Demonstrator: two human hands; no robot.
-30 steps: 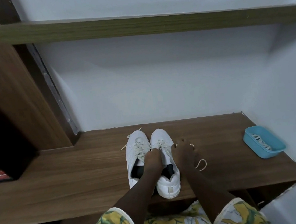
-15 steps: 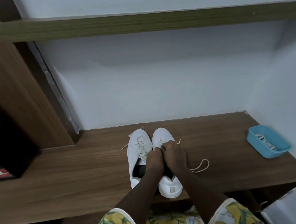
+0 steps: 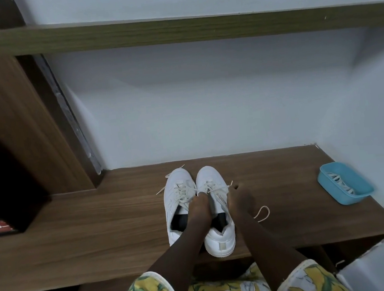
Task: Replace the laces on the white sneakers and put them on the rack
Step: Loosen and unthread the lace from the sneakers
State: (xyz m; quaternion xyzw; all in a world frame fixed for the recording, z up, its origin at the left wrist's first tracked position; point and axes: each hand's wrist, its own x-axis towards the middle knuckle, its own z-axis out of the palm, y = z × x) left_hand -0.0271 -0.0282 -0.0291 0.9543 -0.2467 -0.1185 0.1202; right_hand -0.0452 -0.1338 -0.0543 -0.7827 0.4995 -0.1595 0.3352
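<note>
Two white sneakers stand side by side on the wooden shelf [image 3: 100,226], toes toward the wall: the left sneaker [image 3: 176,194] and the right sneaker [image 3: 210,179]. Both carry cream laces. My left hand [image 3: 198,207] sits over the right sneaker's tongue and pinches a lace strand. My right hand [image 3: 240,200] is just right of that shoe, pulling a lace end [image 3: 262,213] that loops out onto the shelf. The fingertips of both hands are hard to make out.
A blue plastic tray [image 3: 354,193] holding other laces sits at the shelf's right end by the white wall. A dark wooden upright [image 3: 17,116] and a dark cubby stand at left. Another shelf board [image 3: 174,31] runs overhead.
My hands were together over the right sneaker half a second ago. Now the right hand has moved out to the right, drawing the lace taut.
</note>
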